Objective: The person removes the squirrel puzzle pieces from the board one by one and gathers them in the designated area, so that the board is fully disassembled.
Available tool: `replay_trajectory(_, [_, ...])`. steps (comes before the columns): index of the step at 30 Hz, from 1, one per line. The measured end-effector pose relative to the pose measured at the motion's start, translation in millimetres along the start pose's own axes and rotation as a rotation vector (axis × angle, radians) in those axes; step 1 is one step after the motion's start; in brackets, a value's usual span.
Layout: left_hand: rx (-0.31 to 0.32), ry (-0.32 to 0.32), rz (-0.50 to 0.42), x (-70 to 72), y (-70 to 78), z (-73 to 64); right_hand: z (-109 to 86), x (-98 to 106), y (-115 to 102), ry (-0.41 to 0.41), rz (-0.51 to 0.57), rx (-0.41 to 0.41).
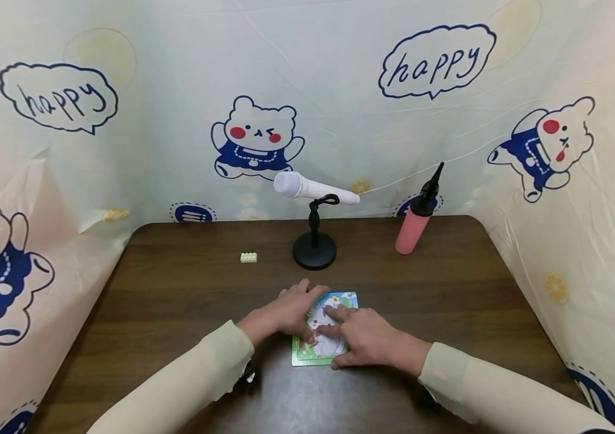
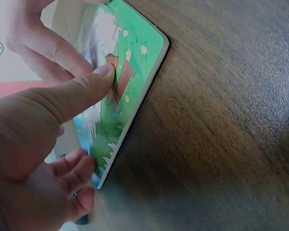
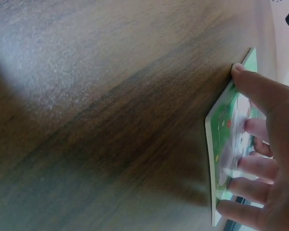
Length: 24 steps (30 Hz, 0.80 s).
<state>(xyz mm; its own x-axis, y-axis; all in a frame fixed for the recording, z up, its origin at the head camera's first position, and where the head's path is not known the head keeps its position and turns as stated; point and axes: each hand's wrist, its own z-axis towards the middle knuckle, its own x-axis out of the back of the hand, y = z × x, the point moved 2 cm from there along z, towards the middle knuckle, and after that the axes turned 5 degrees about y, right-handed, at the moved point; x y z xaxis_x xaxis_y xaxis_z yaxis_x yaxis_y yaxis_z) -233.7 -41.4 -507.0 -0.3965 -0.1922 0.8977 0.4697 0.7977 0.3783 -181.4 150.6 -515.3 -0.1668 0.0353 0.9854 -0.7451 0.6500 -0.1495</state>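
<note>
A thin, flat picture puzzle board (image 1: 313, 357) lies on the table, its face showing a white cartoon animal on green grass. My left hand (image 1: 289, 310) spreads over its left side; in the left wrist view the thumb (image 2: 84, 94) presses on the printed face and other fingertips touch the edge. From the right, my right hand (image 1: 371, 339) rests on the board with index and middle fingers stretched across the picture. Its thumb (image 3: 253, 84) touches the near edge in the right wrist view. Both hands cover part of the picture.
Behind the board stands a white microphone (image 1: 334, 191) on a black stand (image 1: 314, 252). A pink hand pump (image 1: 412, 234) with a black nozzle is at the back right. One cream toy brick (image 1: 249, 257) sits back left on the brown table (image 1: 177, 301). Printed cloth hangs around the table.
</note>
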Motion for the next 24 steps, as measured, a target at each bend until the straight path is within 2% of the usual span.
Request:
replay_trajectory(5, [0.018,0.049,0.073,-0.3,4.6,0.1,-0.2,1,1,-0.004,-0.008,-0.003])
replay_trajectory(10, [0.023,0.077,0.085,-0.8,11.7,-2.4,-1.8,1,0,0.002,-0.012,0.004])
replay_trajectory(15, [0.012,0.096,0.093,-2.4,8.9,-0.8,-1.0,1,-1,0.005,-0.013,-0.002])
replay_trajectory(18, [0.0,0.086,0.085,-2.3,6.0,1.0,0.0,0,-1,-0.001,-0.006,-0.007])
replay_trajectory(24, [-0.002,0.019,0.058,0.8,3.5,5.3,1.0,0,-1,-0.01,0.001,-0.016])
